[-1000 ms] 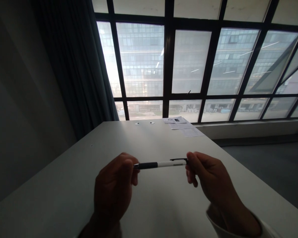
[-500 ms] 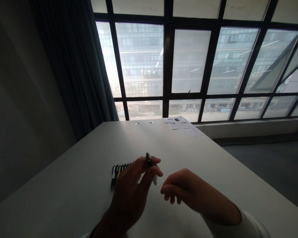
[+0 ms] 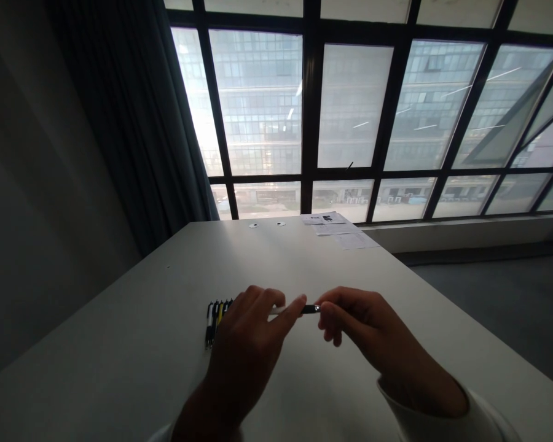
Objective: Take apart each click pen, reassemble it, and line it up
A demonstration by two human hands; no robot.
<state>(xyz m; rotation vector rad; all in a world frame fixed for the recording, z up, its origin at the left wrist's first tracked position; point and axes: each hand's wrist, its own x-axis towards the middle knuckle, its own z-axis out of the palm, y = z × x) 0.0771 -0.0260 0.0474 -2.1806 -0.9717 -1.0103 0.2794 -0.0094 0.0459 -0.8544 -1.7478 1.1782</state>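
Note:
Between my two hands lies a black-and-white pen (image 3: pixel 310 309), held level above the table. My left hand (image 3: pixel 253 337) is closed on its white barrel, thumb and fingers on either side. At the other end, the fingertips of my right hand (image 3: pixel 357 319) pinch the silvery tip. Just beyond my left hand, a row of several pens (image 3: pixel 211 324), most of them dark and one with a yellow part, lies side by side on the table. My left hand hides part of that row.
The white table (image 3: pixel 203 258) runs away toward a large window. Printed papers (image 3: pixel 332 226) lie at its far right corner. Two cable-hole covers (image 3: pixel 253 225) sit near the far edge. A dark curtain (image 3: pixel 133 123) hangs at the left.
The pen has turned from steeply tilted to level, its dark end now toward the right. My right hand has moved up and taken hold of the tip.

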